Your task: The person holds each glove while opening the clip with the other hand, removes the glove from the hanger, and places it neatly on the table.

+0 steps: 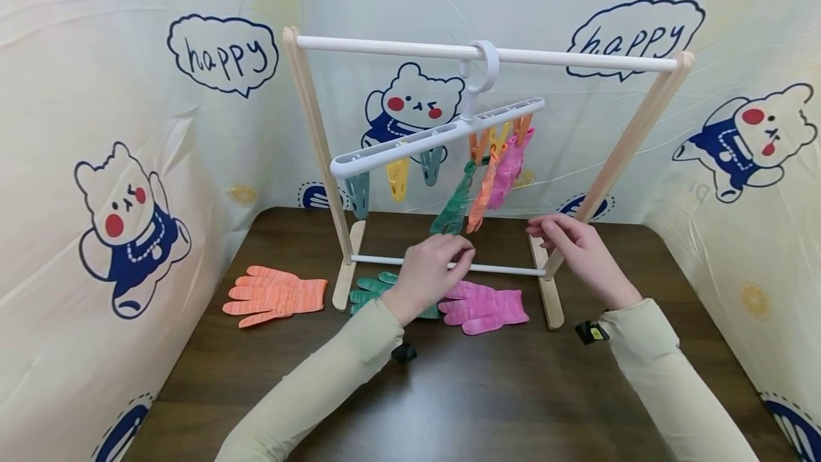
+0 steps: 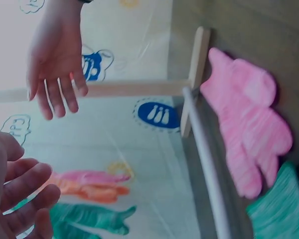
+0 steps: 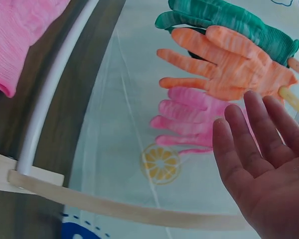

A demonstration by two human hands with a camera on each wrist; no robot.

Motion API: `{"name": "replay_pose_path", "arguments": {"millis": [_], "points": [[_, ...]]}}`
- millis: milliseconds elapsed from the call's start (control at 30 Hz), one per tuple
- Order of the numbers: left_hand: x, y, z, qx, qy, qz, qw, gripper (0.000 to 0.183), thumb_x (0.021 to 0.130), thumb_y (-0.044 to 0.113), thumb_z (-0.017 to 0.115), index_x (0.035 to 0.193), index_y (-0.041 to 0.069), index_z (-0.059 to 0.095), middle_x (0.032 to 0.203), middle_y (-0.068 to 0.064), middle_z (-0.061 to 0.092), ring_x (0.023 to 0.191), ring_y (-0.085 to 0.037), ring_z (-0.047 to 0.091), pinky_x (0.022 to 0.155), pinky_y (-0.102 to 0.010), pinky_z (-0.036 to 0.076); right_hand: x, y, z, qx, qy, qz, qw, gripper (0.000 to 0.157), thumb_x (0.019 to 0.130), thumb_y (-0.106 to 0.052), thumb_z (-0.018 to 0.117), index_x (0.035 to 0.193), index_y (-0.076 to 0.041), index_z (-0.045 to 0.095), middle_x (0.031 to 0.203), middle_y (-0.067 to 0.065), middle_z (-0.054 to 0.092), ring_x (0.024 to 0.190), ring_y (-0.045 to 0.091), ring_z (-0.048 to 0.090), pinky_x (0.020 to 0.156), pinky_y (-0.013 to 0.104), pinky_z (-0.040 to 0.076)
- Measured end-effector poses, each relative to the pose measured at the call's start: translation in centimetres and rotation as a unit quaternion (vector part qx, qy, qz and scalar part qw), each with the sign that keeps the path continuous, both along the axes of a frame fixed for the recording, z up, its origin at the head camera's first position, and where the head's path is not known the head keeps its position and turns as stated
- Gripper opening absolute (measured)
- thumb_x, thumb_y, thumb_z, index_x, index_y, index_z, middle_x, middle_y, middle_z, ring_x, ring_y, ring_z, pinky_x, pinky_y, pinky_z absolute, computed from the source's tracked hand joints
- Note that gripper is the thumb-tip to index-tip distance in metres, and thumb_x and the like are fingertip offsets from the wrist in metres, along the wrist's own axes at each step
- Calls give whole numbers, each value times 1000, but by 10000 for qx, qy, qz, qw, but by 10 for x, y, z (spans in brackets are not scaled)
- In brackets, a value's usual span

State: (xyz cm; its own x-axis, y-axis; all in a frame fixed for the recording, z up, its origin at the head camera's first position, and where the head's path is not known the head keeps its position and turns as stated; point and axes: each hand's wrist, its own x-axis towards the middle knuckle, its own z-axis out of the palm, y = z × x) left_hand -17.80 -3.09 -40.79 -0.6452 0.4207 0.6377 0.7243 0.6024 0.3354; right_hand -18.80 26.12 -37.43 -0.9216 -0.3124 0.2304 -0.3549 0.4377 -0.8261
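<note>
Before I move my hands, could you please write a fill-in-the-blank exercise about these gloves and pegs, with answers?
On the table, the glove between the orange glove and the pink glove is coloured ____.
The white hanger carries ____ gloves.
The hanging glove between the hanging green glove and the hanging pink glove is coloured ____.
Of three pegs holding no glove, the middle one is coloured ____.
Missing words: green; three; orange; yellow.

Cannot see all of the green knitted glove [image 1: 367, 292] on the dark brown wooden surface [image 1: 474, 405], partly covered by the left hand [image 1: 428, 271]. Cannot fully see, in the right wrist view, the hanging pink knitted glove [image 3: 189, 117] behind the fingers [image 3: 231, 157] of the right hand [image 3: 279, 194], cropped by the edge. Cannot make out the tiny yellow patch [image 1: 598, 333].
</note>
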Motion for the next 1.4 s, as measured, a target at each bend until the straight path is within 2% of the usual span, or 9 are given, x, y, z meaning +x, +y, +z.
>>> {"name": "replay_pose_path", "arguments": {"millis": [233, 367, 467, 600, 800, 933, 1100, 1233, 1400], "points": [[-16, -11, 15, 826, 188, 319, 9959, 16, 98, 19, 72, 109, 7, 73, 99, -6, 73, 91, -21, 67, 70, -35, 58, -1, -12, 19, 205, 163, -75, 9996, 36, 111, -27, 50, 136, -4, 63, 129, 15, 69, 113, -1, 64, 94, 14, 50], [-24, -13, 22, 1172, 1, 454, 9921, 20, 99, 20, 71, 113, 6, 72, 101, -8, 70, 92, -26, 65, 71, -38, 56, -3, -20, 32, 591, 446, -220, 9970, 34, 110, -30, 53, 136, -11, 65, 129, 9, 70, 110, 6, 66, 89, 14, 51], [-30, -11, 27, 1344, -164, 561, 9892, 23, 99, 22, 72, 115, 6, 72, 105, -9, 69, 95, -27, 65, 75, -39, 56, -5, -26, 44, 914, 687, -212, 9932, 34, 110, -31, 52, 136, -14, 66, 128, 7, 71, 107, 15, 67, 87, 21, 52], [-38, -6, 32, 1451, -427, 751, 9856, 28, 100, 25, 72, 119, 5, 71, 108, -10, 68, 100, -25, 63, 80, -40, 55, -11, -35, 58, 1094, 961, -133, 9893, 35, 110, -30, 52, 137, -12, 65, 129, 8, 71, 106, 23, 66, 88, 33, 52], [-46, 4, 40, 1430, -710, 885, 9832, 29, 100, 30, 71, 120, 9, 71, 109, -9, 70, 99, -24, 63, 78, -40, 54, -23, -54, 78, 1106, 1280, -181, 9854, 35, 109, -27, 55, 136, -7, 65, 123, 11, 71, 104, 25, 67, 89, 43, 54], [-50, 8, 44, 1452, -766, 916, 9822, 28, 101, 30, 70, 120, 10, 69, 110, -10, 69, 98, -24, 63, 76, -39, 54, -32, -65, 89, 1042, 1481, -191, 9833, 34, 108, -25, 57, 133, -3, 65, 122, 13, 71, 102, 26, 67, 88, 48, 55], [-52, 9, 48, 1506, -804, 862, 9815, 27, 101, 28, 69, 121, 10, 66, 111, -11, 70, 99, -24, 65, 76, -39, 54, -42, -77, 100, 1066, 1646, -269, 9802, 32, 107, -24, 59, 131, -3, 66, 118, 13, 71, 99, 27, 68, 88, 48, 56], [-52, 11, 50, 1481, -765, 848, 9824, 23, 103, 24, 67, 120, 9, 66, 112, -9, 73, 99, -26, 68, 77, -40, 56, -50, -86, 103, 977, 1506, -447, 9827, 35, 107, -28, 60, 132, -4, 67, 114, 12, 72, 96, 27, 69, 83, 40, 56], [-53, 13, 50, 1560, -653, 871, 9817, 19, 104, 19, 63, 119, 8, 66, 109, -9, 75, 99, -27, 70, 79, -42, 57, -57, -90, 102, 565, 941, -591, 9922, 43, 107, -37, 57, 137, -7, 63, 114, 14, 72, 93, 29, 72, 71, 26, 54]]}}
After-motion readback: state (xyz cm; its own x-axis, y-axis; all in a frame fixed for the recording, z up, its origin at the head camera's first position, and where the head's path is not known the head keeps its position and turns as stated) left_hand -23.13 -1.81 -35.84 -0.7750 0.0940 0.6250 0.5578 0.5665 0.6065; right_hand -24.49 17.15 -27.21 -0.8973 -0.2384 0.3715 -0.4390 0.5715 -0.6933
